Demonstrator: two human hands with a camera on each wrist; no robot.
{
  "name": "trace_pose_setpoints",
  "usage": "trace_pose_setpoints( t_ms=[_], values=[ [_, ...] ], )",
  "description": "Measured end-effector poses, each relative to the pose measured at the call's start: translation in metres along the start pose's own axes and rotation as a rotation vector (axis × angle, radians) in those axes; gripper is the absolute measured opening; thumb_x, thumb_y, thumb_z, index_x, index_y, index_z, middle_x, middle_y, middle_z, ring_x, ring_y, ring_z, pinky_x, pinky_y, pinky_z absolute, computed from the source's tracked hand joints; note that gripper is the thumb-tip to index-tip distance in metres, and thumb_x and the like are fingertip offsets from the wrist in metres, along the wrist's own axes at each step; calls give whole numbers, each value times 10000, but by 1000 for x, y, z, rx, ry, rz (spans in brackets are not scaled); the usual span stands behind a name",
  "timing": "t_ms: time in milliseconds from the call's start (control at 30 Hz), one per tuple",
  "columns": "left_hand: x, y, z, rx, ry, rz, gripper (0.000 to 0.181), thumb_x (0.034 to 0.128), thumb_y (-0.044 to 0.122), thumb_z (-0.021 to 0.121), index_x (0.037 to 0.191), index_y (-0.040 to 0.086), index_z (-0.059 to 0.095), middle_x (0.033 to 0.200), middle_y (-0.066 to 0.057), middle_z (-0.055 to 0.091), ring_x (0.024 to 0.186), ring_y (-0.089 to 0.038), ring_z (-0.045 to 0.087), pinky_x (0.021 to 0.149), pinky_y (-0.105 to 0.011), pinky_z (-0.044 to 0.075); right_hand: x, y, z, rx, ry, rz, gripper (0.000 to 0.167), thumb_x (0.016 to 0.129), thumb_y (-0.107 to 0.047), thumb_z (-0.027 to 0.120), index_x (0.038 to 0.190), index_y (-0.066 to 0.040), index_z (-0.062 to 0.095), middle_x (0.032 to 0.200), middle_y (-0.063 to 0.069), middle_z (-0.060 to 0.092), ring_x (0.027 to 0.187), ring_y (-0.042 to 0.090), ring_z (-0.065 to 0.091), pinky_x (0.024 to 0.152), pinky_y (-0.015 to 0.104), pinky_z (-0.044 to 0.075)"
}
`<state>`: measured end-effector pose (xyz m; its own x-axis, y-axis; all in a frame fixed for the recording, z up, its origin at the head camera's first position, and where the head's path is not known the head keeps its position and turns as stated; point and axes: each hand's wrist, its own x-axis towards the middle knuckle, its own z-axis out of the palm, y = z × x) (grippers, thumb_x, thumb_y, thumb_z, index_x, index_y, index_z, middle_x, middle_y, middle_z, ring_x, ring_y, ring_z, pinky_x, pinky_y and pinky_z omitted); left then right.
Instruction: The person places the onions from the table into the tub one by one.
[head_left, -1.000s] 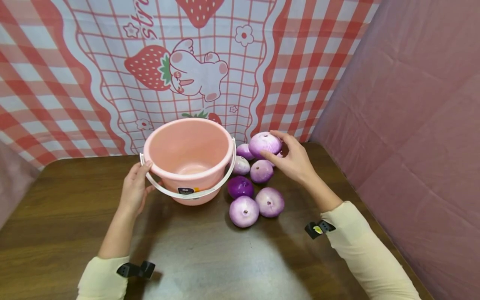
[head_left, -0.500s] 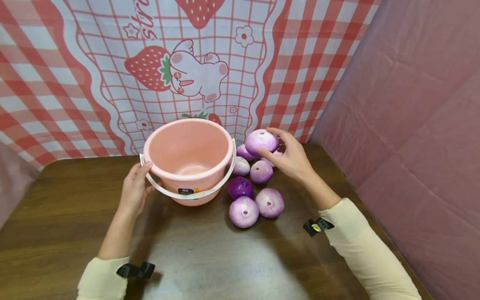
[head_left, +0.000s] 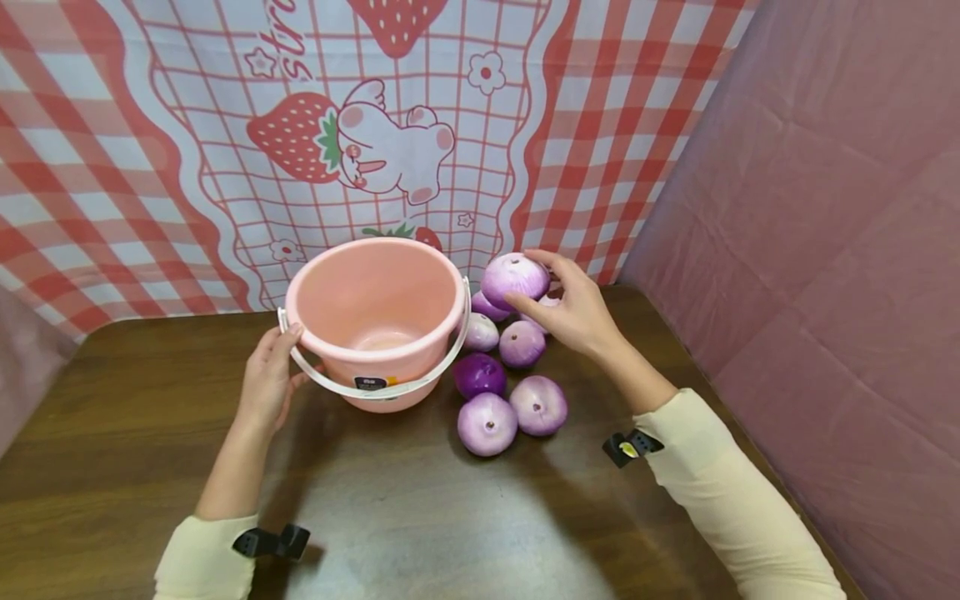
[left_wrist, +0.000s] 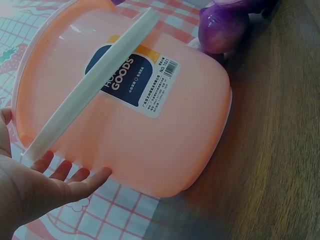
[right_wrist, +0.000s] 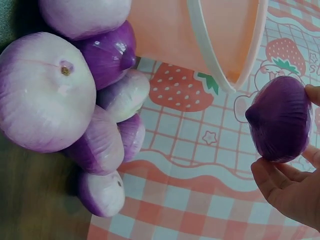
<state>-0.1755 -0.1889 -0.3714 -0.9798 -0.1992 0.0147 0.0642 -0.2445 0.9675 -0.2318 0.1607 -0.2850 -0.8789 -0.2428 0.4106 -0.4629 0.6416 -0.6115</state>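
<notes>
A pink bucket with a white handle stands on the table, its inside bare where I can see it. My left hand holds the bucket's left side, thumb at the rim and fingers against the outer wall in the left wrist view. Between the thumb and fingers of my right hand is a red onion, raised above the other onions to the right of the bucket. The right wrist view shows this held onion clear of the bucket and the pile, its pointed end toward the pile.
Several red onions lie clustered right of the bucket, some touching. The wooden table extends toward me. A strawberry-printed cloth hangs behind, and a pink cloth wall stands at the right.
My right hand has moved the held red onion a little left and upward, closer to the bucket. My left hand and the bucket have stayed in place.
</notes>
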Motion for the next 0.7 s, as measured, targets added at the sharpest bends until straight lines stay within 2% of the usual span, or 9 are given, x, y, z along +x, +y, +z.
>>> trace_pose_setpoints(
  t_ms=[200, 400, 700],
  values=[
    [-1, 0, 0, -7, -11, -5, 256, 974, 290, 471, 1136, 93, 457, 1149, -2, 423, 1078, -50, 406, 723, -197, 559, 3, -4, -1, 7, -8, -18, 634, 770, -358, 756, 1310, -135, 507, 1251, 65, 567, 1002, 188, 579, 864, 336, 525],
    [-1, 0, 0, -3, -7, -7, 240, 972, 289, 478, 1119, 100, 469, 1139, -2, 429, 1069, -49, 408, 723, -193, 557, 6, -7, 2, 0, -21, -38, 631, 770, -350, 757, 1309, -133, 510, 1247, 60, 570, 978, 194, 585, 848, 327, 526],
    [0, -1, 0, -10, -2, -9, 244, 972, 288, 478, 1118, 94, 465, 1138, -1, 423, 1077, -49, 411, 732, -194, 557, 9, -17, 5, -6, -48, -28, 644, 770, -378, 751, 1314, -143, 498, 1259, 63, 558, 988, 200, 611, 847, 331, 538]
  ],
)
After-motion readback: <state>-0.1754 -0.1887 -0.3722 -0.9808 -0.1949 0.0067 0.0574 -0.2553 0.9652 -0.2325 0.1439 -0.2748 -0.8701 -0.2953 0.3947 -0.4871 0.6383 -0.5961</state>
